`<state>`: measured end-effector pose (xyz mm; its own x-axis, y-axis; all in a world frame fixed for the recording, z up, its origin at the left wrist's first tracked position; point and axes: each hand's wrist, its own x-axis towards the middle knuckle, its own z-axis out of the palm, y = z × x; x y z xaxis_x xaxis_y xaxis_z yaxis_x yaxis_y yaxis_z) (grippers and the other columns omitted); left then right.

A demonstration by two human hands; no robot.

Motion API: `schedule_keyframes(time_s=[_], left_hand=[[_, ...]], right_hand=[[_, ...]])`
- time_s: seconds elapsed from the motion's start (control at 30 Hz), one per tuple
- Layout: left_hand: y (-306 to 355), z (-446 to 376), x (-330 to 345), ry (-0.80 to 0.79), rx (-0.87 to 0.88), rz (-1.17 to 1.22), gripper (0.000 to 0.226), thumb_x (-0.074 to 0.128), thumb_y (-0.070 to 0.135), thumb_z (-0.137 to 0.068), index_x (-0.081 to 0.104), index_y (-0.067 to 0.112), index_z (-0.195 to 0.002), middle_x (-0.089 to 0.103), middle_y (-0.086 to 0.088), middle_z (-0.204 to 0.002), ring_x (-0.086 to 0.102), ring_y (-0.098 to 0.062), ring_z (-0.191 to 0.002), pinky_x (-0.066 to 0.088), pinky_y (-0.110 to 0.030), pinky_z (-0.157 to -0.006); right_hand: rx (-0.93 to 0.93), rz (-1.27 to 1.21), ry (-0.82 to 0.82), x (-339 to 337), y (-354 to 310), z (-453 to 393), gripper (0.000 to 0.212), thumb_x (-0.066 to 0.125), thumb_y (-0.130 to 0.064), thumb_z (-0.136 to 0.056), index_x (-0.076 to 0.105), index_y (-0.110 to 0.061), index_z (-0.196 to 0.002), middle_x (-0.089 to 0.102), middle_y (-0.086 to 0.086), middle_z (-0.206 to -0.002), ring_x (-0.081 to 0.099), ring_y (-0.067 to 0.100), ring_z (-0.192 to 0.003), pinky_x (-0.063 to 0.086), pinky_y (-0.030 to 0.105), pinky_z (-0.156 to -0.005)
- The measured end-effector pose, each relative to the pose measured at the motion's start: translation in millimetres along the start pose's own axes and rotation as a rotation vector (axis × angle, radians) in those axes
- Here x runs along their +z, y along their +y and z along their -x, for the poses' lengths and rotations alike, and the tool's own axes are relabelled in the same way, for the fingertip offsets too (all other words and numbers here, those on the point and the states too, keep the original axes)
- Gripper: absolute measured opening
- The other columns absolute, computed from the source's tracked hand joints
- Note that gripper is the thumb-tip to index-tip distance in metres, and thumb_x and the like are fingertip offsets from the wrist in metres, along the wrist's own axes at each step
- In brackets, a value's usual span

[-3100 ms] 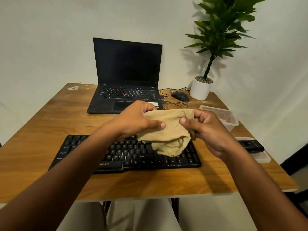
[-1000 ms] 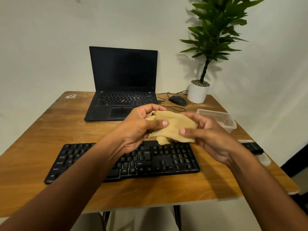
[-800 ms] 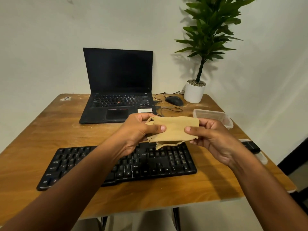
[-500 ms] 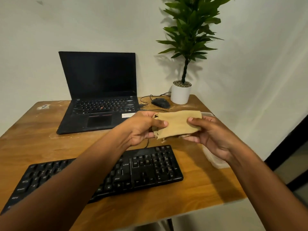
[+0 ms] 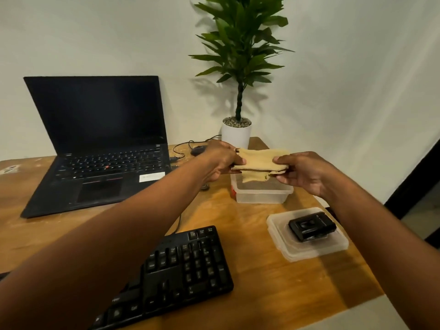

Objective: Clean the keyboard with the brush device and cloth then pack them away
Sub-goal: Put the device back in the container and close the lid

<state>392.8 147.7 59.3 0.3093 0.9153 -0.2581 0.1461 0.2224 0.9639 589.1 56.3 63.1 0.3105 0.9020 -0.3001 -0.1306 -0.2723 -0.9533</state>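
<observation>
1. The packing-away step looks to be in hand: the folded tan cloth (image 5: pixel 262 161) is held in the air right over the open clear plastic container (image 5: pixel 262 194), one loose flap hanging down towards its mouth.
2. The left hand (image 5: pixel 220 160) pinches the cloth's left end between thumb and curled fingers; the right hand (image 5: pixel 302 172) pinches the right end the same way, so the cloth is stretched flat between them.
3. The brush device (image 5: pixel 312 226), small and black, sits on the container's lid (image 5: pixel 307 234) nearer the table's (image 5: pixel 262 282) edge, not yet packed (my reading).
4. The keyboard (image 5: pixel 181 270) lies at the front, well clear of the hands.
5. Next, I'd judge, the cloth needs lowering straight down and releasing inside the walls, the dangling flap tucked in so it doesn't drape over the rim; then the brush device, then the lid.
</observation>
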Motion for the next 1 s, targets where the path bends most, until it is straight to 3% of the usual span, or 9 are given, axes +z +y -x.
schedule_keyframes(time_s=[0.07, 0.13, 0.3, 0.47, 0.6, 0.77, 0.87, 0.93, 1.0], left_hand=[[-1, -9, 7, 0.027, 0.011, -0.076, 0.034, 0.081, -0.015, -0.078, 0.065, 0.009, -0.097, 0.071, -0.018, -0.114, 0.072, -0.032, -0.104, 0.065, -0.048, -0.083], [-3, -15, 12, 0.051, 0.037, -0.172, 0.034, 0.083, -0.013, -0.076, 0.064, 0.012, -0.089, 0.070, -0.017, -0.110, 0.072, -0.033, -0.103, 0.064, -0.050, -0.086], [-7, -23, 25, 0.074, 0.119, -0.500, 0.046, 0.090, -0.007, -0.071, 0.072, 0.002, -0.113, 0.070, -0.014, -0.110, 0.072, -0.031, -0.101, 0.064, -0.046, -0.087], [-9, -29, 37, 0.121, 0.158, -0.857, 0.053, 0.094, 0.008, -0.070, 0.073, 0.006, -0.118, 0.072, -0.009, -0.114, 0.070, -0.024, -0.105, 0.062, -0.038, -0.090], [-8, -27, 47, 0.162, 0.181, -0.948, 0.059, 0.093, 0.013, -0.072, 0.067, 0.010, -0.126, 0.068, -0.007, -0.118, 0.066, -0.022, -0.107, 0.056, -0.028, -0.076], [-12, -27, 57, 0.143, 0.289, -1.067, 0.045, 0.088, 0.008, -0.078, 0.066, 0.008, -0.118, 0.066, -0.013, -0.120, 0.065, -0.026, -0.108, 0.046, -0.029, -0.073], [-12, -23, 58, 0.125, 0.336, -1.142, 0.049, 0.090, 0.008, -0.075, 0.065, 0.007, -0.117, 0.063, -0.015, -0.119, 0.065, -0.028, -0.109, 0.047, -0.029, -0.074], [-11, -21, 56, 0.121, 0.369, -1.180, 0.050, 0.089, 0.006, -0.076, 0.064, 0.006, -0.119, 0.062, -0.016, -0.120, 0.066, -0.029, -0.110, 0.049, -0.030, -0.077], [-9, -19, 55, 0.137, 0.415, -1.216, 0.046, 0.083, 0.002, -0.080, 0.065, 0.004, -0.121, 0.063, -0.017, -0.123, 0.065, -0.030, -0.111, 0.052, -0.033, -0.082]], right_hand=[[0.023, 0.026, 0.007, -6, -1, -10, 0.026, 0.074, -0.001, -0.090, 0.063, 0.003, -0.114, 0.069, 0.022, -0.104, 0.074, 0.029, -0.076, 0.064, 0.029, -0.060], [0.056, 0.076, 0.001, -8, -1, -16, 0.021, 0.071, 0.001, -0.092, 0.062, 0.004, -0.111, 0.067, 0.022, -0.104, 0.072, 0.029, -0.079, 0.064, 0.028, -0.062], [0.122, 0.309, 0.014, -6, -4, -26, 0.009, 0.070, 0.004, -0.093, 0.062, 0.003, -0.095, 0.062, 0.021, -0.106, 0.072, 0.034, -0.094, 0.063, 0.036, -0.074], [0.133, 0.500, 0.047, 4, -4, -32, 0.012, 0.075, 0.004, -0.089, 0.063, 0.005, -0.088, 0.063, 0.019, -0.093, 0.072, 0.032, -0.076, 0.064, 0.033, -0.063], [0.150, 0.641, 0.079, 14, -2, -39, 0.017, 0.078, 0.001, -0.088, 0.065, 0.008, -0.096, 0.066, 0.022, -0.097, 0.073, 0.030, -0.068, 0.062, 0.028, -0.052], [0.108, 0.850, 0.121, 27, 3, -47, 0.022, 0.084, -0.004, -0.084, 0.064, 0.003, -0.093, 0.070, 0.023, -0.097, 0.072, 0.029, -0.070, 0.064, 0.035, -0.067], [0.075, 1.019, 0.140, 33, 0, -44, 0.024, 0.085, -0.013, -0.085, 0.068, 0.001, -0.095, 0.073, 0.019, -0.091, 0.071, 0.025, -0.061, 0.063, 0.032, -0.061], [0.034, 1.112, 0.164, 34, -2, -41, 0.021, 0.082, -0.013, -0.087, 0.065, -0.002, -0.086, 0.070, 0.015, -0.081, 0.069, 0.023, -0.054, 0.058, 0.029, -0.052], [-0.011, 1.176, 0.201, 34, -4, -38, 0.018, 0.079, -0.011, -0.088, 0.063, -0.004, -0.082, 0.068, 0.012, -0.075, 0.069, 0.022, -0.052, 0.058, 0.029, -0.052]])
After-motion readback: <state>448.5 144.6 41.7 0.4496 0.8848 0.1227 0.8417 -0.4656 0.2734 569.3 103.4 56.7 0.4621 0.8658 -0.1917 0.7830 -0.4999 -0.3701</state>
